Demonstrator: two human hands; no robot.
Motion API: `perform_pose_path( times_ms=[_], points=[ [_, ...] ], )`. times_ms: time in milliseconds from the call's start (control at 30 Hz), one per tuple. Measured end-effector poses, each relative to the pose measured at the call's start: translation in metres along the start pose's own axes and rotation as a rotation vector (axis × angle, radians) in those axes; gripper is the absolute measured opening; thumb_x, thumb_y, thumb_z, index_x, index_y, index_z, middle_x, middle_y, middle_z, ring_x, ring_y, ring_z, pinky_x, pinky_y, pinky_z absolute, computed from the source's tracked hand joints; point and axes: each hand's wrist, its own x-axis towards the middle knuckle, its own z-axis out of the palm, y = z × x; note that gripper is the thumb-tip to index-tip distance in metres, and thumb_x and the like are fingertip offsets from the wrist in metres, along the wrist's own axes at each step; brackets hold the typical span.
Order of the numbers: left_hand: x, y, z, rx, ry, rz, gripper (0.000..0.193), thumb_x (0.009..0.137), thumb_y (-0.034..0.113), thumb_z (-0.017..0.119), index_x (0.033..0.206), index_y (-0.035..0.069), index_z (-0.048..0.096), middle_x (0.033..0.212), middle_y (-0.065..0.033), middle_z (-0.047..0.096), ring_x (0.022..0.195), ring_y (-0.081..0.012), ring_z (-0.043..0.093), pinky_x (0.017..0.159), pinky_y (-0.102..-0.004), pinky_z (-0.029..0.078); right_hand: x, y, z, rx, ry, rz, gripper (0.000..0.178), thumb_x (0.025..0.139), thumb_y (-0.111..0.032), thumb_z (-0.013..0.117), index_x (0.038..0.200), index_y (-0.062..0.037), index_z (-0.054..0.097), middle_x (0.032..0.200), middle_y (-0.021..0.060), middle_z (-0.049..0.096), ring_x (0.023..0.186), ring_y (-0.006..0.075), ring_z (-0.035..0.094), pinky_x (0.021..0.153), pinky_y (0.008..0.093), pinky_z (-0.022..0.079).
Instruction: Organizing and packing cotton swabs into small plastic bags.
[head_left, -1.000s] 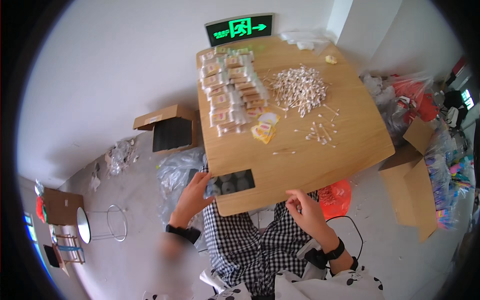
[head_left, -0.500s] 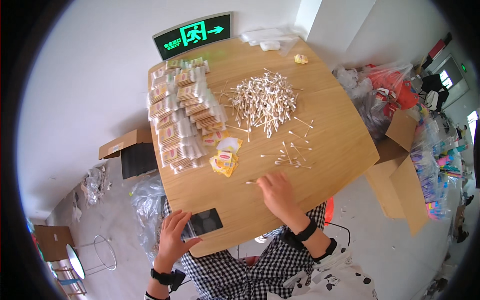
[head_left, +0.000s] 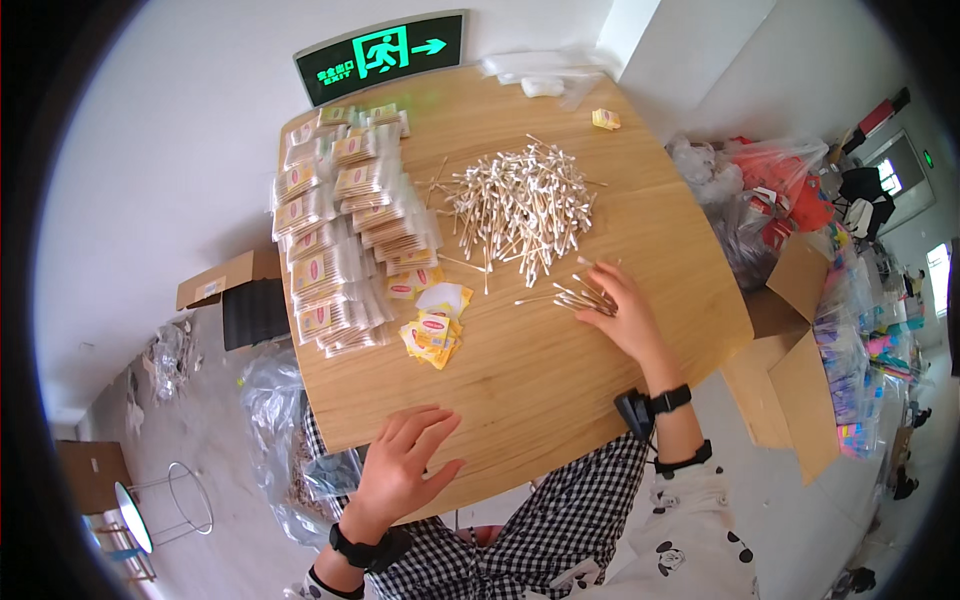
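Note:
My right hand (head_left: 628, 312) rests on the table, right of centre, thumb and fingers curled around a small bunch of loose cotton swabs (head_left: 572, 297). Just beyond it lies a large heap of cotton swabs (head_left: 525, 205). Over the near left table edge, my left hand (head_left: 402, 468) has its fingers spread and nothing in it. Yellow and white printed cards (head_left: 432, 335) lie in a small pile between the hands and the packets. Along the left side, clear packets of cotton swabs (head_left: 318, 270) with yellow labels are stacked in overlapping rows.
A lit green exit sign (head_left: 385, 55) stands behind the table (head_left: 540, 400). Clear plastic bags (head_left: 540, 70) and a few yellow cards (head_left: 606, 119) lie at the far edge. Right of the table stands an open cardboard box (head_left: 775, 370); a plastic bag (head_left: 275, 410) hangs at the left.
My right hand has moved away from me and to the right, onto the scattered swabs. My left hand has shifted right; the dark rectangular object beside it no longer shows on the table.

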Motion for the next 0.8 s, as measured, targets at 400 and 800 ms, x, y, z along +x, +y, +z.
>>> perform_pose_path(
  times_ms=[400, 800],
  points=[
    [0.022, 0.005, 0.042, 0.041, 0.1, -0.139, 0.04, 0.079, 0.004, 0.072, 0.118, 0.002, 0.063, 0.111, -0.0133, 0.063, 0.101, -0.032, 0.062, 0.085, -0.0397, 0.051, -0.07, -0.105, 0.068, 0.201, 0.042, -0.25, 0.025, 0.084, 0.002, 0.066, 0.109, -0.0001, 0.069, 0.12, 0.0117, 0.066, 0.114, 0.0281, 0.062, 0.092, 0.0364, 0.053],
    [0.064, -0.015, 0.083, 0.05, 0.311, -0.228, 0.037, 0.082, 0.003, 0.068, 0.117, 0.001, 0.056, 0.098, -0.0161, 0.061, 0.093, -0.0345, 0.059, 0.08, -0.0419, 0.049, -0.081, -0.119, 0.071, 0.175, -0.043, -0.403, 0.029, 0.078, 0.003, 0.067, 0.107, -0.0007, 0.07, 0.117, 0.0091, 0.067, 0.115, 0.0264, 0.06, 0.092, 0.0377, 0.053]
  ],
)
